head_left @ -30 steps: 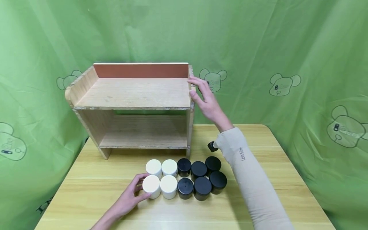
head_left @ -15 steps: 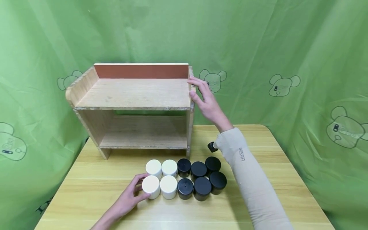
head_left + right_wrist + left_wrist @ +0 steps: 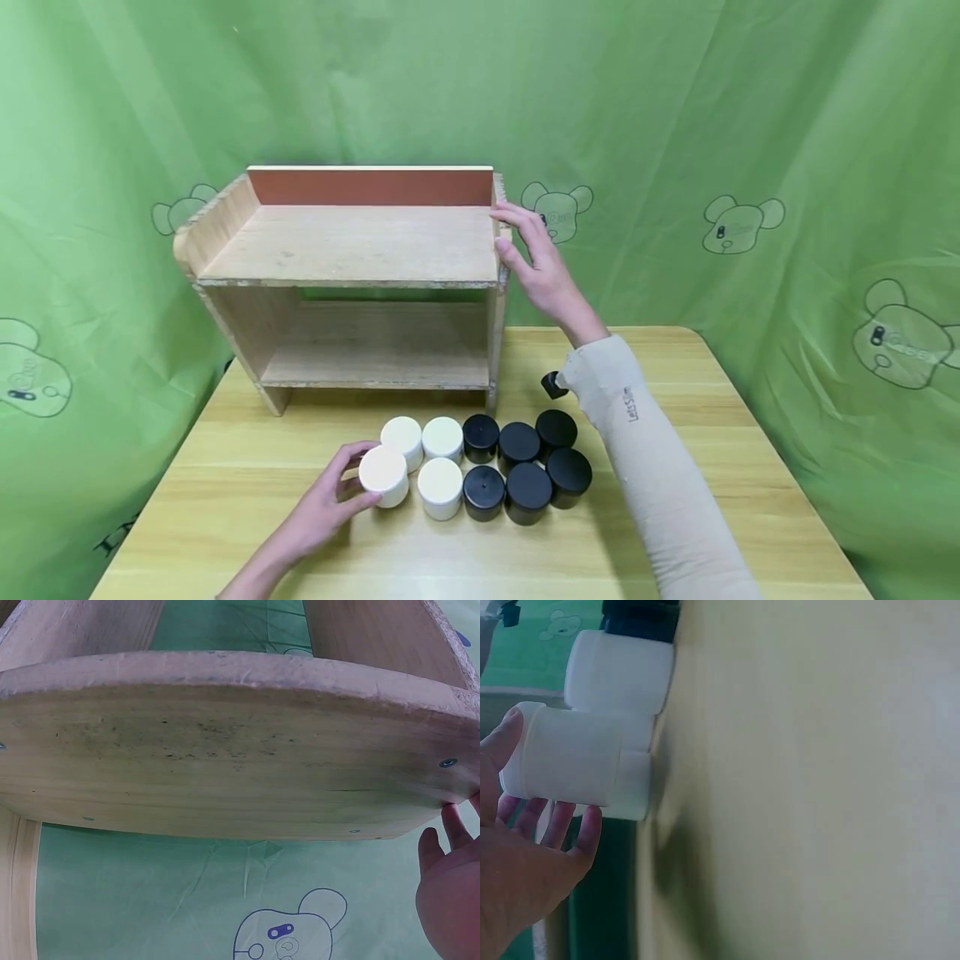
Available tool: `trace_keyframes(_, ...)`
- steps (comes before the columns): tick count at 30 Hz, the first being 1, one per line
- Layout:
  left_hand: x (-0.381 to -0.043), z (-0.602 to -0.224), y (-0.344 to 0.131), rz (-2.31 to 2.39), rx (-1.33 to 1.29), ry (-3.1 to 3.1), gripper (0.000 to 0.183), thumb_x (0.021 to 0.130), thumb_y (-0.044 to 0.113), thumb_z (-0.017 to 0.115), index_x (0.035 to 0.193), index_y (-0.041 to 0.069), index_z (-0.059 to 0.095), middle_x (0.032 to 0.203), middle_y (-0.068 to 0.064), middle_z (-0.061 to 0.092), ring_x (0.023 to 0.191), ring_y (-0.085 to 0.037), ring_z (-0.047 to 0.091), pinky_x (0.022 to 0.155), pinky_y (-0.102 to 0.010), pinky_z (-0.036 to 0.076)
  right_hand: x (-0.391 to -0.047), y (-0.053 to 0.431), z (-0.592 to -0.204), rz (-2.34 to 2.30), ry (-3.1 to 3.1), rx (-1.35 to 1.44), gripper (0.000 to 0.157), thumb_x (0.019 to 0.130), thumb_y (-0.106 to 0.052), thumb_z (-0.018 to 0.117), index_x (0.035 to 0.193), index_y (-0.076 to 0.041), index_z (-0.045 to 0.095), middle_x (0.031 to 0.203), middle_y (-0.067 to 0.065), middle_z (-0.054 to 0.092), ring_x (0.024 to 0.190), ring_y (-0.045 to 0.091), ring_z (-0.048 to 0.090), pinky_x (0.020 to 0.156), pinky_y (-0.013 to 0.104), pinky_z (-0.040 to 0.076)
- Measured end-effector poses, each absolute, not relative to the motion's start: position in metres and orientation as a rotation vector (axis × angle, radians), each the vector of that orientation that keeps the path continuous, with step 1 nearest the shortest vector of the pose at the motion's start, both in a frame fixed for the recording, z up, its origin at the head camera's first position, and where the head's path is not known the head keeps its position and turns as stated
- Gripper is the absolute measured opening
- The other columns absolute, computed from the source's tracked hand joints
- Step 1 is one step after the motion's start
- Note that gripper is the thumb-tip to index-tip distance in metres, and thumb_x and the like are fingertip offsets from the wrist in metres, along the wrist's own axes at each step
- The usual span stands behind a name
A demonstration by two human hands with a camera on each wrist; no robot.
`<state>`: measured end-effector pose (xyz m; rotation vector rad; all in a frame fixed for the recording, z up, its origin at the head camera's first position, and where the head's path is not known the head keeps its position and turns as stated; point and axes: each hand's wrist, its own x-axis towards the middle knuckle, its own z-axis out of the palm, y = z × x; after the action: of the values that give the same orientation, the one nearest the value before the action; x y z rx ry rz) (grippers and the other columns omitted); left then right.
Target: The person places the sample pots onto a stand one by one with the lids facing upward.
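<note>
My left hand (image 3: 324,500) holds a white lidded jar (image 3: 384,477) by its side, thumb on the near side and fingers around the far side. In the left wrist view this jar (image 3: 574,756) is off the tabletop, in front of the other white jars. Three more white jars (image 3: 441,487) stand beside it on the table. My right hand (image 3: 538,262) rests at the top of the wooden shelf's right side panel (image 3: 498,292), its fingers extended and fingertips over the edge. In the right wrist view the fingers (image 3: 454,825) touch the panel's edge.
Several black lidded jars (image 3: 528,492) stand close together to the right of the white ones. The two-tier wooden shelf (image 3: 360,250) stands behind the jars on the wooden table (image 3: 712,483). A small black object (image 3: 553,384) shows at the right cuff. A green curtain (image 3: 637,108) hangs around the table.
My left hand has lifted the front-left white jar and moved it slightly left and away from its neighbour. The right hand stays on the shelf panel.
</note>
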<state>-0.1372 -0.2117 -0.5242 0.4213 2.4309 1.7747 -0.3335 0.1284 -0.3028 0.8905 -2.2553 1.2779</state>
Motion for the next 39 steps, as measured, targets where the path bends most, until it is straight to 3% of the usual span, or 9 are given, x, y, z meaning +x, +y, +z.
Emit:
trace_keyframes(4,-0.14,-0.512,-0.216,1.788,0.456,2.458,0.07,0.09,0.021,0.08,0.15,0.011,0.046,0.15,-0.007,0.052,0.134,-0.019,0.051,0.108,-0.026,0.049,-0.335,0.128,-0.304,1.268,-2.252,0.901,0.055,0.107,-0.05,0.047,0.152,-0.02,0.048,0.166,-0.001,0.034,0.154,0.017,0.028,0.126,0.059,0.02)
trace_keyframes(12,-0.14,-0.477,-0.223,1.734,0.513,2.547,0.067,0.093,0.022,0.078,0.151,0.021,0.044,0.15,0.0,0.052,0.133,-0.02,0.053,0.109,-0.025,0.044,-0.336,0.128,-0.305,1.268,-2.248,0.908,0.056,0.107,-0.051,0.046,0.152,-0.017,0.047,0.166,0.001,0.034,0.155,0.017,0.028,0.127,0.059,0.019)
trace_keyframes(15,-0.141,-0.462,-0.225,1.723,0.57,2.59,0.069,0.093,0.018,0.077,0.153,0.016,0.042,0.15,-0.002,0.051,0.133,-0.017,0.052,0.109,-0.023,0.044,-0.336,0.128,-0.305,1.271,-2.246,0.909,0.059,0.106,-0.053,0.046,0.152,-0.016,0.047,0.166,0.0,0.034,0.155,0.017,0.028,0.127,0.059,0.019)
trace_keyframes(22,-0.15,-0.429,-0.231,1.714,0.719,2.67,0.067,0.095,0.008,0.074,0.153,0.018,0.042,0.149,-0.004,0.05,0.128,-0.006,0.055,0.106,-0.018,0.045,-0.336,0.128,-0.304,1.264,-2.241,0.904,0.059,0.106,-0.056,0.045,0.152,-0.02,0.048,0.166,-0.001,0.034,0.155,0.016,0.028,0.127,0.058,0.019)
trace_keyframes(27,-0.156,-0.404,-0.234,1.75,0.802,2.691,0.07,0.093,-0.002,0.072,0.154,0.013,0.042,0.145,-0.009,0.053,0.125,-0.003,0.057,0.103,-0.015,0.047,-0.337,0.126,-0.305,1.256,-2.241,0.913,0.059,0.106,-0.056,0.044,0.152,-0.02,0.047,0.166,-0.001,0.034,0.155,0.016,0.028,0.127,0.058,0.019)
trace_keyframes(34,-0.164,-0.365,-0.238,1.799,0.862,2.729,0.074,0.091,-0.011,0.069,0.155,0.008,0.037,0.141,0.01,0.055,0.121,-0.005,0.058,0.095,-0.016,0.05,-0.337,0.126,-0.304,1.26,-2.238,0.911,0.061,0.105,-0.06,0.044,0.152,-0.022,0.048,0.166,-0.002,0.034,0.155,0.016,0.028,0.126,0.059,0.019)
trace_keyframes(39,-0.174,-0.336,-0.245,1.916,0.935,2.71,0.073,0.09,-0.017,0.066,0.154,0.002,0.037,0.141,0.007,0.056,0.125,-0.006,0.058,0.102,-0.014,0.049,-0.336,0.125,-0.305,1.275,-2.238,0.901,0.057,0.106,-0.054,0.046,0.152,-0.022,0.048,0.166,-0.001,0.034,0.155,0.018,0.027,0.126,0.061,0.019)
